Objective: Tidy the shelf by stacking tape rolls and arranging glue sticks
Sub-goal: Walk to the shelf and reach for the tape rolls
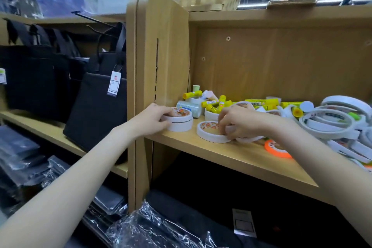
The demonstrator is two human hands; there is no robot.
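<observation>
Only two arms of the person are seen. The left hand (153,119) and its forearm are bare, and the forearm is shown from the lower left corner of the frame up to the middle. The right hand (239,125) and its forearm are also bare, and the forearm is shown running to the lower right edge. No sleeve, watch, ring or glove is worn on either. The fingernails are kept short and plain.

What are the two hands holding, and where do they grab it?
The left hand grips the top white tape roll of a small stack by its outer rim. The right hand pinches a flat white tape roll at its right edge.
</observation>
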